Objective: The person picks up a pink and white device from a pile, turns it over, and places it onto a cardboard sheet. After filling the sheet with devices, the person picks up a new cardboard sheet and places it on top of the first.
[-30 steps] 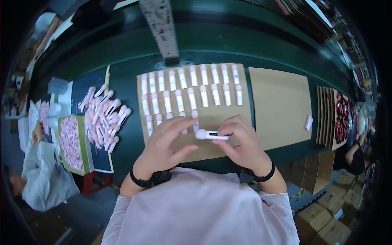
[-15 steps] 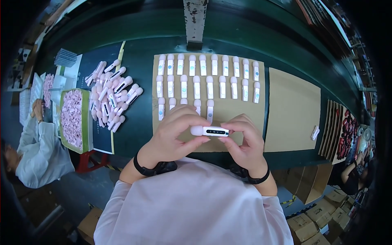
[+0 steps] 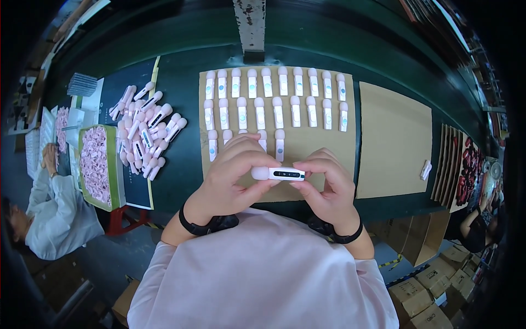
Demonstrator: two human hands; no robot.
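Observation:
Between my two hands lies a small wand massager, level, with a pink rounded head, a white body and a dark button panel facing up. My left hand pinches it near the head end between thumb and fingers. At the other end of the body, the thumb and forefinger of my right hand grip it. Beyond my hands, similar wands lie in rows on a cardboard sheet, heads pointing away; most show a bluish round mark. My left hand covers part of the nearest row.
A loose pile of wands lies on the left, beside a green-rimmed box of small pink parts. At right, a second cardboard sheet carries one small white piece. A metal post stands at the back. A co-worker sits at left.
My hands keep their hold on the wand, which has tilted slightly. The view has shifted a little, so the rows and sheets sit slightly differently in it.

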